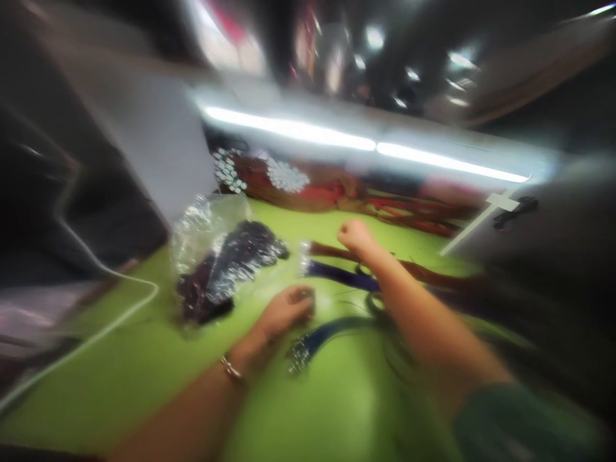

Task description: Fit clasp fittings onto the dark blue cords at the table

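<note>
My left hand (285,310) is above the green table with its fingers curled together. A small dark thing seems to show at its fingertips, too blurred to name. Farther forward and to the right, my right hand (357,237) is closed like a fist; whatever may be inside is hidden. Under my right forearm run a brown bundle of thin strands (332,251) and a purple-blue bundle (337,274), their left ends whitish. Nearer me, a curved dark-blue bundle of strands (332,328) ends in shiny metal-looking tips (299,356), just right of my left hand.
Left of my hands, a clear plastic bag (212,221) holds dark contents. Reddish-brown strand bundles (337,192) with pale round ends lie along the back of the green table (120,346) under a bright light tube (289,126). A white cable (129,308) crosses the left side.
</note>
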Tool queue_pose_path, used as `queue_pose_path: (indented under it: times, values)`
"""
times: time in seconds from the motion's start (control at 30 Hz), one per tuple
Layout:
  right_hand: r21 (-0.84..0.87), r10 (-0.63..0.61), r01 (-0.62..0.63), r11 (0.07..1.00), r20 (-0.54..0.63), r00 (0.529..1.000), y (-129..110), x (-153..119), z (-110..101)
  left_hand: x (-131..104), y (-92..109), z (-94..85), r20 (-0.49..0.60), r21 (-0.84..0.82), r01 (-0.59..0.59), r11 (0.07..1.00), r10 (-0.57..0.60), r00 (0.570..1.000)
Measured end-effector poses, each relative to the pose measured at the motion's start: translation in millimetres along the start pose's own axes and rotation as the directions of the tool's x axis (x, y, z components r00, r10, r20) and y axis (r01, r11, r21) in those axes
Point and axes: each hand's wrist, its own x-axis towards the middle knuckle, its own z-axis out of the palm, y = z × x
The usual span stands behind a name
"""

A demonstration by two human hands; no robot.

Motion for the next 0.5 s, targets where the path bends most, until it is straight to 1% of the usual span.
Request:
queue_pose_path:
  times: [0.13,0.2,0.3,0.4,0.5]
  values:
    - [0.112,-0.132,0.13,0.985,0.007,0.991,-11.8,-25.2,-8.2,-1.7,2.1,2.1,0.011,-0.014,-0.025,1.0,0.025,1.0]
    - [0.184,-0.194,0.196,0.963,-0.03,0.981,-22.1,-38.0,-10.1,-1.2,1.3,1.8,0.019,-0.024,-0.039,0.999,0.039,0.999]
    - [0.242,-0.258,0.278,0.93,-0.111,0.96,-37.5,-57.0,-10.3,0.1,-0.6,0.0,0.03,-0.03,-0.061,0.998,0.062,0.998]
    - [0.291,-0.281,0.313,0.904,-0.147,0.949,-44.3,-76.2,-5.8,0.1,-0.8,-0.9,0.043,-0.017,-0.089,0.996,0.09,0.995]
    - [0.392,-0.231,0.273,0.878,-0.151,0.961,-38.1,-95.6,4.4,-2.2,1.4,0.5,0.076,-0.028,-0.092,0.995,0.094,0.993]
